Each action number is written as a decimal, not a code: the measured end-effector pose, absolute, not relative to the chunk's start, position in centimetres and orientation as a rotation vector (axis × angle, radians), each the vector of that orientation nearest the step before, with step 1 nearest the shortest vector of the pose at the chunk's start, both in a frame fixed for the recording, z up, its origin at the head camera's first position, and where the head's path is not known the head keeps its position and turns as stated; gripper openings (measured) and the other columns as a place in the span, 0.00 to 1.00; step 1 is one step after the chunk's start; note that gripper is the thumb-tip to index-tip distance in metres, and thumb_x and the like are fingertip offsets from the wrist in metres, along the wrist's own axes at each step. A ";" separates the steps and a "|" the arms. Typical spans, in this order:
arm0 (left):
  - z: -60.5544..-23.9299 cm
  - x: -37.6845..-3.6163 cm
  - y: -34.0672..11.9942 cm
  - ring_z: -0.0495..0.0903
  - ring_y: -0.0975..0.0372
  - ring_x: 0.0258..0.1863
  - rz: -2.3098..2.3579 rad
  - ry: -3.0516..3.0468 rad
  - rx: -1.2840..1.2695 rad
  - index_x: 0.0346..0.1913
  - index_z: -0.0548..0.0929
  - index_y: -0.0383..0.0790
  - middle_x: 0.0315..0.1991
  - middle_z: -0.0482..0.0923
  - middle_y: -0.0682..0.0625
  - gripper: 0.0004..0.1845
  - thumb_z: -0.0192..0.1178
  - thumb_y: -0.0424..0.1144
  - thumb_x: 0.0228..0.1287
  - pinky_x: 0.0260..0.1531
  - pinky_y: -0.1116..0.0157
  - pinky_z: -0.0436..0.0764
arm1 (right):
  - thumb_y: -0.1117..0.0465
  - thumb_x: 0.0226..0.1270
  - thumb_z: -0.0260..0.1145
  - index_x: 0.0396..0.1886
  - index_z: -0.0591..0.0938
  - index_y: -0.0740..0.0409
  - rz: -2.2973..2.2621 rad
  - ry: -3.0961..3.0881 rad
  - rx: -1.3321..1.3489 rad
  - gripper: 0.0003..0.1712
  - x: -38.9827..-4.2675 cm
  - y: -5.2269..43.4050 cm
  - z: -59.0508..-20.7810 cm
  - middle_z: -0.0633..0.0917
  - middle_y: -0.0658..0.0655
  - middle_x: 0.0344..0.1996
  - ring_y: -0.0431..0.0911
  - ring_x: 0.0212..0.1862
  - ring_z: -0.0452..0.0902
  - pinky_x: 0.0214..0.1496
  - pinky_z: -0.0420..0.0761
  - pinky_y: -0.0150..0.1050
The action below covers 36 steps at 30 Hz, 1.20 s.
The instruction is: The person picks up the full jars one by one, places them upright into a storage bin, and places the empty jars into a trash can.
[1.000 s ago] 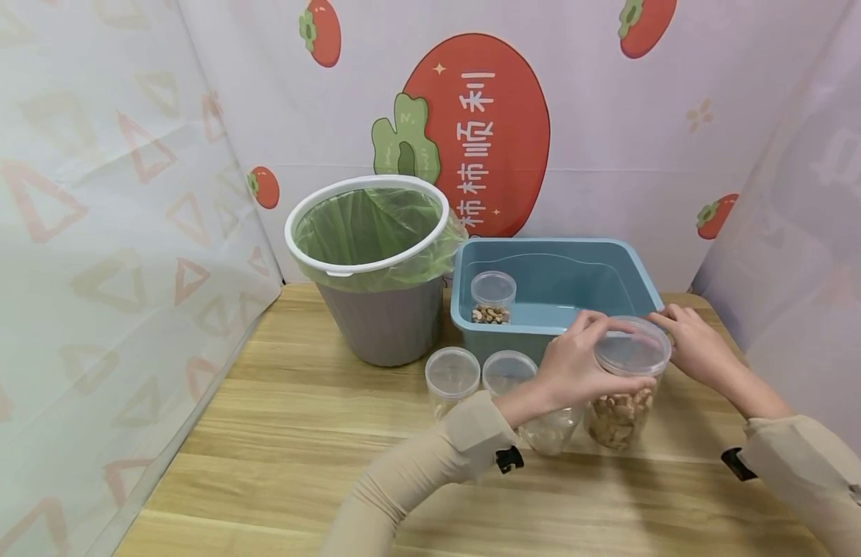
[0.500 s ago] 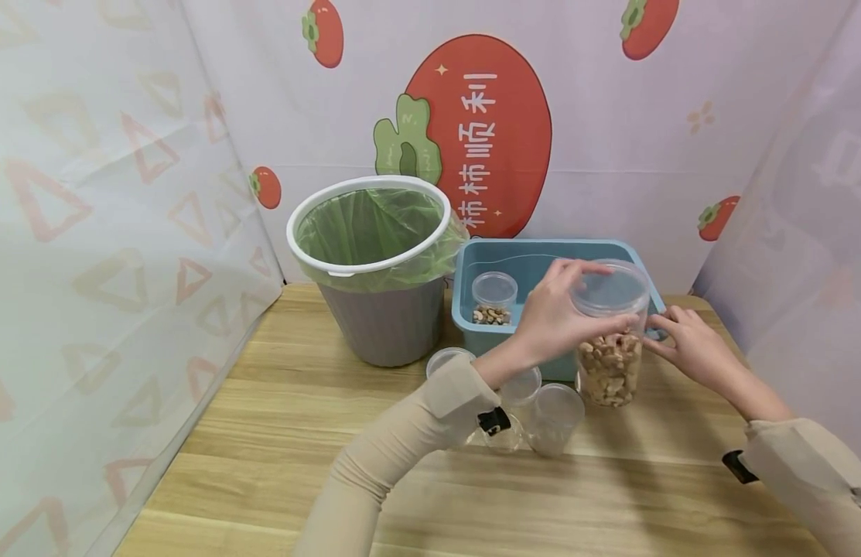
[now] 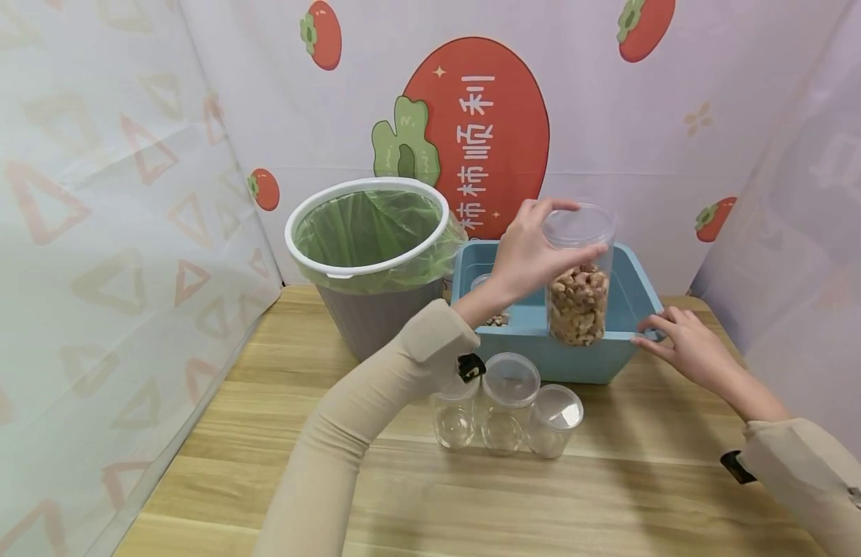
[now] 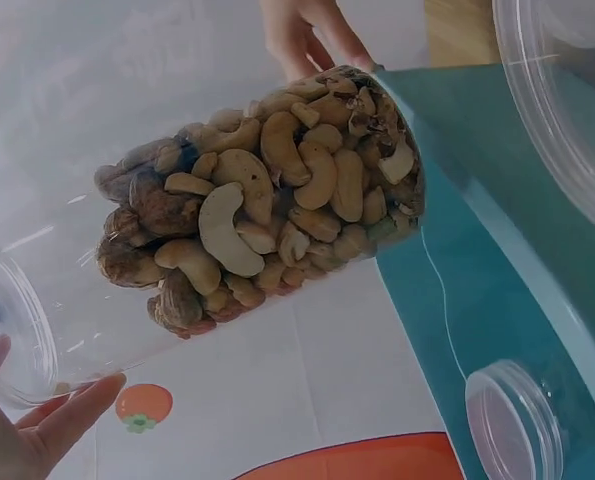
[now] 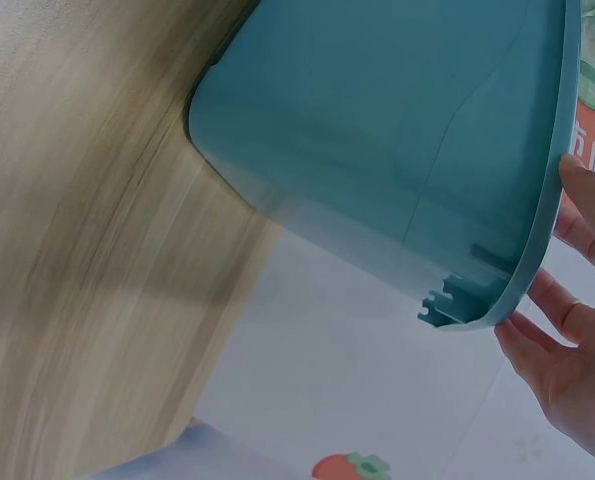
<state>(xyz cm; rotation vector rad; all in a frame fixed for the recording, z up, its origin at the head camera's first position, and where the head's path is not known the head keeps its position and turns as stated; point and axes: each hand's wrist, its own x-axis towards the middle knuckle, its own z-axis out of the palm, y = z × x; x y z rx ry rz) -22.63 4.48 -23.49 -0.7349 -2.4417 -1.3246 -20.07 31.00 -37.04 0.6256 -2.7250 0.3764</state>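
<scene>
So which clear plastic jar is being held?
The tall clear plastic jar of nuts, held by the left hand; three clear jars stand on the wooden table, one small jar inside the blue plastic bin.

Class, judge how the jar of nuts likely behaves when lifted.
The jar of nuts seems fairly stiff: its clear walls look straight in the left hand. It is likely bottom-heavy, with nuts only in its lower part. Its smooth, shiny sides may be slippery.

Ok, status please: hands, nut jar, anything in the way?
Left hand grips nut jar, raised at front rim of blue bin. Right hand holds bin's right corner. Small jar inside, probably no obstacle.
</scene>
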 end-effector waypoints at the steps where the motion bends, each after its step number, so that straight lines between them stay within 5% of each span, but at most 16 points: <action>1: -23.4 -22.9 4.5 0.70 0.67 0.36 -1.305 -2.448 -0.730 0.51 0.73 0.50 0.45 0.66 0.52 0.29 0.67 0.53 0.43 0.30 0.75 0.71 | 0.54 0.55 0.63 0.33 0.79 0.55 0.378 -2.725 0.626 0.11 -20.1 31.0 -37.0 0.73 0.58 0.30 0.51 0.31 0.66 0.26 0.65 0.44; 9: -24.1 -25.4 5.3 0.70 0.65 0.29 -1.207 -2.514 -0.748 0.52 0.71 0.49 0.46 0.66 0.51 0.28 0.65 0.53 0.46 0.25 0.75 0.70 | 0.57 0.54 0.65 0.33 0.79 0.55 0.382 -2.728 0.600 0.09 -19.8 30.8 -36.9 0.72 0.58 0.30 0.51 0.32 0.65 0.27 0.65 0.43; 22: -27.1 -28.7 6.0 0.69 0.65 0.39 -1.107 -2.652 -0.854 0.50 0.70 0.47 0.47 0.66 0.50 0.28 0.66 0.51 0.45 0.35 0.73 0.70 | 0.55 0.54 0.64 0.32 0.78 0.55 0.376 -2.727 0.614 0.10 -20.0 30.9 -36.9 0.72 0.58 0.29 0.52 0.32 0.66 0.25 0.65 0.43; 36: -29.3 -30.6 6.5 0.68 0.63 0.39 -0.979 -2.844 -1.025 0.51 0.72 0.45 0.45 0.67 0.48 0.28 0.66 0.49 0.46 0.32 0.73 0.71 | 0.57 0.54 0.65 0.32 0.79 0.54 0.390 -2.732 0.602 0.08 -19.8 30.8 -36.8 0.73 0.57 0.29 0.51 0.32 0.65 0.27 0.66 0.43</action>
